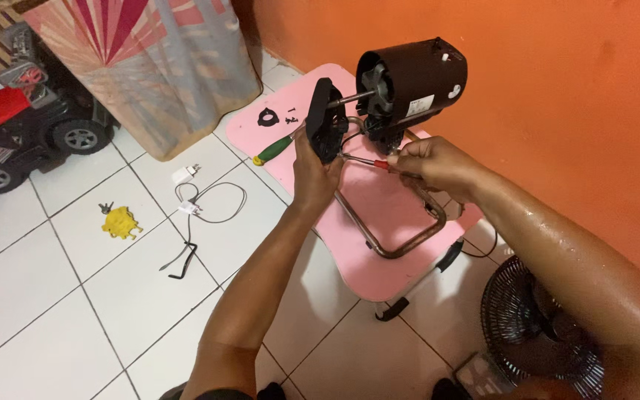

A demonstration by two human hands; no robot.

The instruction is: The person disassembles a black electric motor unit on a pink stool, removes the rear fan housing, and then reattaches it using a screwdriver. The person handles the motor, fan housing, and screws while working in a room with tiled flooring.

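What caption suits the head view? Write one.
Left hand grips black fan motor cover; right hand holds red-handled screwdriver.

Glossy black plastic motor housing (416, 74); bare metal tube frame (401, 237); smooth matt pink table top (364, 259); glossy white floor tiles (75, 296).

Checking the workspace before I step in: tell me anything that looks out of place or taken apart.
The fan motor on the pink table is opened up: its black cover, held in the left hand, hangs off the bare shaft. Loose screws lie on the table. The fan grille, a charger and keys lie on the floor.
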